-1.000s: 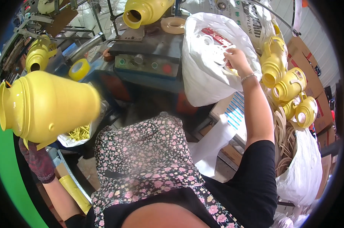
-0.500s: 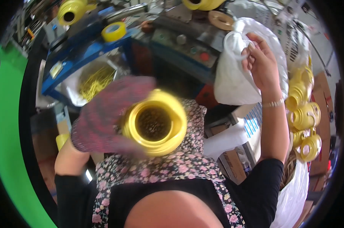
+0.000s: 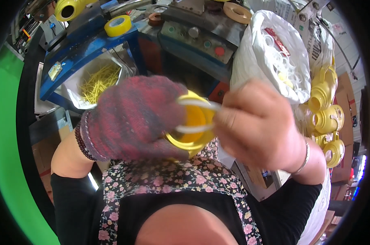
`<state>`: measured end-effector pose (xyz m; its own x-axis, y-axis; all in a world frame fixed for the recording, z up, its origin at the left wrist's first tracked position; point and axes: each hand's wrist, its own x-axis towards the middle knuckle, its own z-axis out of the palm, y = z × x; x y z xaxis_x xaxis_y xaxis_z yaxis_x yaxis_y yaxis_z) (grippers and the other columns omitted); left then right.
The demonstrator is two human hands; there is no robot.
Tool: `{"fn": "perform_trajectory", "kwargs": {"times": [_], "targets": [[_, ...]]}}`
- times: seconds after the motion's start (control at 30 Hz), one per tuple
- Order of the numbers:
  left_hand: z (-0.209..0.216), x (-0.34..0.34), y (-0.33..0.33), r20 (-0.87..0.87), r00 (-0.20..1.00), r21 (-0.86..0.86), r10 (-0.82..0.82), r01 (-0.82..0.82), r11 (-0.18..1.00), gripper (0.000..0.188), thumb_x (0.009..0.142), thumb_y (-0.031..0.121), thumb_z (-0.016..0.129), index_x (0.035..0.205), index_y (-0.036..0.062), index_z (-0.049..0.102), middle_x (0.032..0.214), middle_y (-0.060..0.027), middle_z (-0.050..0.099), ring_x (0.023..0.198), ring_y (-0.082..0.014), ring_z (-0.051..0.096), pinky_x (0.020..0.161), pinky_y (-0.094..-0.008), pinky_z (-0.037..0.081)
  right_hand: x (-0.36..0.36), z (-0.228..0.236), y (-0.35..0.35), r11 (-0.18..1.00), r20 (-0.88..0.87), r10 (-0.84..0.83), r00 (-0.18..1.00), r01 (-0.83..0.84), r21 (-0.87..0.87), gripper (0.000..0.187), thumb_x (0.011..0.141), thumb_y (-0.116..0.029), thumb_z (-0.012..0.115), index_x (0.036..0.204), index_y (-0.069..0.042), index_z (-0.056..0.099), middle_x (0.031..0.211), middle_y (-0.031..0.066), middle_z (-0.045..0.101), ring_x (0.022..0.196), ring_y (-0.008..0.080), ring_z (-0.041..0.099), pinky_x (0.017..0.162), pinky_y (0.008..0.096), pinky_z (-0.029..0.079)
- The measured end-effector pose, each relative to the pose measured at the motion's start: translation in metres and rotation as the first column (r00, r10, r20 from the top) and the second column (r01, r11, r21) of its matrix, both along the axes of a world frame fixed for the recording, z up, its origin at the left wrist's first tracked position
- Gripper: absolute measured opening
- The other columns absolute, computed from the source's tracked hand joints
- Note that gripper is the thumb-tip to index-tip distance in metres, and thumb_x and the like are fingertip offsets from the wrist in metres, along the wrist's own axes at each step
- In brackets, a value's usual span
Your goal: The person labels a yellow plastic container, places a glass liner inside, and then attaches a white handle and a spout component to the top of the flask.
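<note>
My left hand (image 3: pixel 134 118), in a dark red and black knitted glove, is closed around a yellow plastic jar (image 3: pixel 187 147) in front of my chest. The jar's round mouth is turned up toward me. A translucent white ring (image 3: pixel 199 103) is pinched in the fingers of my bare right hand (image 3: pixel 258 126). It lies across the jar's mouth, its left side up against the glove. Motion blurs the right hand, and I cannot tell whether the ring touches the jar's rim.
An open white bag (image 3: pixel 246 61) at the right holds several white rings (image 3: pixel 283 65). Yellow jars (image 3: pixel 328 118) are stacked beyond it. Ahead stands a machine panel with a red button (image 3: pixel 220 51). Yellow tape (image 3: pixel 118 26) lies on a blue frame, above a bag of yellow strips (image 3: pixel 98 83).
My right hand has come down from the white bag to the jar with the ring. The jar has shifted slightly right, and its mouth is now partly covered by ring and glove.
</note>
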<state>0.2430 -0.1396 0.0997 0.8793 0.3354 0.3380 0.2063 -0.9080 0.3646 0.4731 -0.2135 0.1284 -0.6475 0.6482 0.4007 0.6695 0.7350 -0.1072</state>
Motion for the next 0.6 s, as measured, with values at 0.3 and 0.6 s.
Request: {"fn": "perform_trajectory", "kwargs": {"times": [0.3, 0.6], "targets": [[0.007, 0.004, -0.002, 0.092, 0.956, -0.057, -0.278, 0.284, 0.957, 0.027, 0.078, 0.033, 0.073, 0.086, 0.0076, 0.070, 0.110, -0.0176, 0.060, 0.097, -0.0345, 0.061, 0.080, -0.0426, 0.049, -0.010, 0.005, -0.005, 0.964, 0.135, 0.155, 0.979, -0.120, -0.238, 0.016, 0.068, -0.016, 0.066, 0.079, -0.006, 0.061, 0.082, 0.0080, 0.056, 0.081, 0.0262, 0.060, 0.067, 0.0353, 0.051], [-0.006, -0.004, 0.003, 0.138, 0.920, -0.028, -0.367, 0.375, 0.927, 0.022, 0.079, 0.028, 0.070, 0.092, 0.0100, 0.071, 0.117, -0.0211, 0.057, 0.109, -0.0372, 0.055, 0.090, -0.0477, 0.044, -0.017, 0.021, 0.020, 0.866, 0.379, 0.381, 0.843, -0.182, -0.465, 0.011, 0.072, -0.016, 0.064, 0.072, -0.005, 0.066, 0.076, 0.0081, 0.063, 0.068, 0.0273, 0.065, 0.053, 0.0366, 0.051]]}}
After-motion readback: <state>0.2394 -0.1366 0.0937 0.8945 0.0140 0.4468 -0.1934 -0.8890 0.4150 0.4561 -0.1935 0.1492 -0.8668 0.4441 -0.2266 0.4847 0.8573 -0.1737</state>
